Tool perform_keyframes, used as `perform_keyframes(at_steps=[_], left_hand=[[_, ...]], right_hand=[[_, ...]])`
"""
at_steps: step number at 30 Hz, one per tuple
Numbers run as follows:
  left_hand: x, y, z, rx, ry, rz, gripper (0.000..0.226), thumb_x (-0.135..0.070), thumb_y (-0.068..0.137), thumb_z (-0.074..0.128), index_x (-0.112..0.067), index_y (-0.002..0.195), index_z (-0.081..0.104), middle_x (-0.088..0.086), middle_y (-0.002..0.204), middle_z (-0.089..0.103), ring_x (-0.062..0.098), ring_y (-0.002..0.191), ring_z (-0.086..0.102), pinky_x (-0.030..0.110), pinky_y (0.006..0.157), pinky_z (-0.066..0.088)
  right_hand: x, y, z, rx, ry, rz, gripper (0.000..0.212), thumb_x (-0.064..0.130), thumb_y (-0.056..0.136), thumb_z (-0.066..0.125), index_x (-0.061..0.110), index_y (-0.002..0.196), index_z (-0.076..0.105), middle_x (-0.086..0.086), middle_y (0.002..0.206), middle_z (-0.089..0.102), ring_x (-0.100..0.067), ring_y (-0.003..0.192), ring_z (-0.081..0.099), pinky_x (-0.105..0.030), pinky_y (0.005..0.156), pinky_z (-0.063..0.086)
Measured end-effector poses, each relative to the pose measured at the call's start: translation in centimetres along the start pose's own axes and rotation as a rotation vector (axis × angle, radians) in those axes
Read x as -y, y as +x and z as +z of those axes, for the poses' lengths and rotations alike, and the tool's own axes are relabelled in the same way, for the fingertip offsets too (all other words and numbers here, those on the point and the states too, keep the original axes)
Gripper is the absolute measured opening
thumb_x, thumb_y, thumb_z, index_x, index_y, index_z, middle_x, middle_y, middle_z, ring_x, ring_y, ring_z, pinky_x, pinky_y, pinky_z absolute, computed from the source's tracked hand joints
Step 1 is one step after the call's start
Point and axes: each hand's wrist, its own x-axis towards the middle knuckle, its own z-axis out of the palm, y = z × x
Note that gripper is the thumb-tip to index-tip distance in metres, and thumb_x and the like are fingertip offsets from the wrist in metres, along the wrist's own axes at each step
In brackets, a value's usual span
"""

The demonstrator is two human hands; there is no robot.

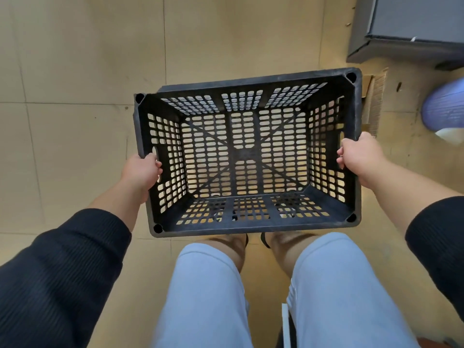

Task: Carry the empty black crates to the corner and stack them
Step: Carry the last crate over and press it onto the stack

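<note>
An empty black perforated crate (247,79) hangs in front of me above the floor, its open top facing me. My left hand (141,170) grips the handle slot in its left short wall. My right hand (357,153) grips the rim at the handle slot on its right short wall. The crate is tilted slightly, right side higher. The floor shows through its slotted bottom. My knees in light blue shorts sit just below its near edge.
Tan cardboard sheets (75,71) cover the floor. A dark grey cabinet or box (406,28) stands at the top right. A lilac ribbed object (444,106) lies at the right edge, with a strip of corrugated cardboard (375,101) beside the crate.
</note>
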Motion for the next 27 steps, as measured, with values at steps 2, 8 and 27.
perform_keyframes(at_steps=[2, 8, 27], left_hand=[[-1.1, -2.7, -2.4, -0.002, 0.013, 0.011, 0.011, -0.028, 0.106, 0.050, -0.023, 0.110, 0.059, 0.003, 0.096, 0.067, 0.018, 0.088, 0.064, 0.045, 0.098, 0.056], [-5.4, -12.4, -12.3, 0.060, 0.104, 0.059, 0.022, -0.031, 0.108, 0.053, -0.014, 0.101, 0.065, 0.007, 0.096, 0.072, 0.023, 0.089, 0.069, 0.048, 0.096, 0.059], [-2.1, -36.3, -34.2, -0.087, -0.238, 0.055, 0.037, -0.042, 0.106, 0.055, -0.008, 0.101, 0.067, 0.007, 0.081, 0.069, 0.025, 0.073, 0.065, 0.051, 0.086, 0.061]], right_hand=[[1.0, -3.4, -2.2, -0.007, 0.016, 0.011, 0.015, 0.023, 0.110, 0.045, 0.018, 0.124, 0.045, -0.013, 0.109, 0.063, -0.024, 0.090, 0.060, -0.049, 0.095, 0.056], [4.4, -15.3, -9.8, -0.018, -0.033, 0.029, 0.018, 0.024, 0.109, 0.046, 0.012, 0.122, 0.050, -0.015, 0.106, 0.064, -0.026, 0.086, 0.061, -0.052, 0.094, 0.057], [19.7, -40.8, -22.7, 0.033, -0.403, -0.395, 0.026, 0.027, 0.109, 0.051, 0.005, 0.120, 0.058, -0.020, 0.107, 0.068, -0.029, 0.082, 0.065, -0.031, 0.057, 0.042]])
